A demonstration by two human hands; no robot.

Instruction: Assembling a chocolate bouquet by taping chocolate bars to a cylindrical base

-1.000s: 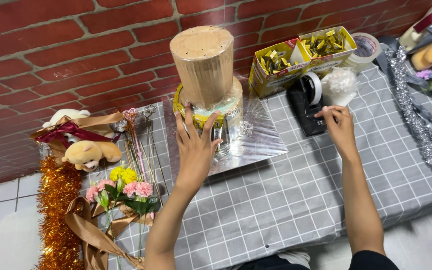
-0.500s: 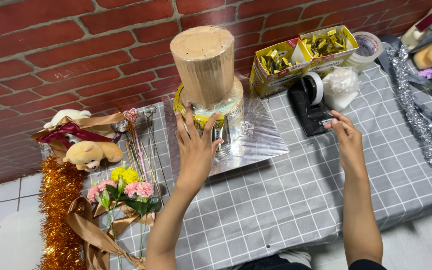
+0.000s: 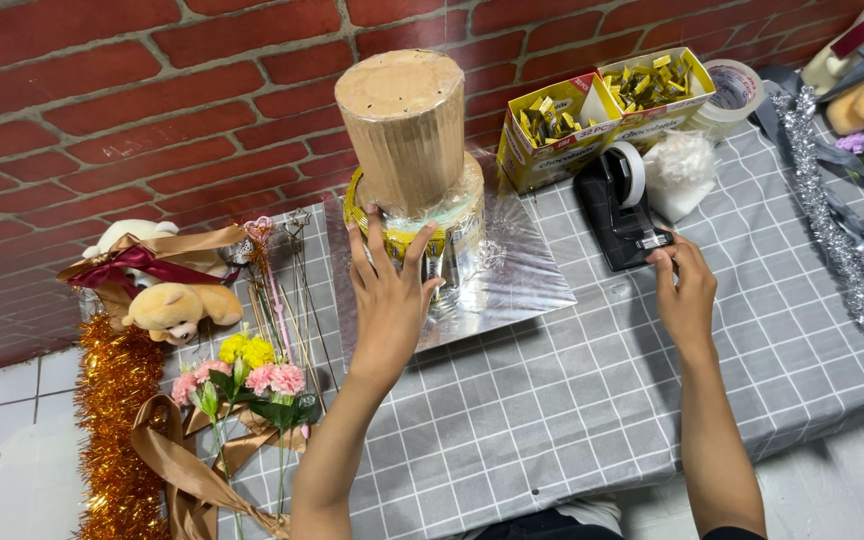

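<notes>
Against the tiered cardboard stand (image 3: 414,170), mid-counter on its silver board (image 3: 512,290), the left hand (image 3: 389,300) presses with fingers spread; the right hand (image 3: 684,290) pinches at the black tape dispenser (image 3: 620,205) toward the counter's (image 3: 592,400) far edge.

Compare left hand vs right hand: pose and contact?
The left hand is spread wide, palm flat against the wrapped lower tier on the silver board; the right hand is curled, fingertips pinching at the front edge of the black tape dispenser. Left reaches up the table's middle; right sits farther right. Both are bare and hover above the grey checked cloth.
</notes>
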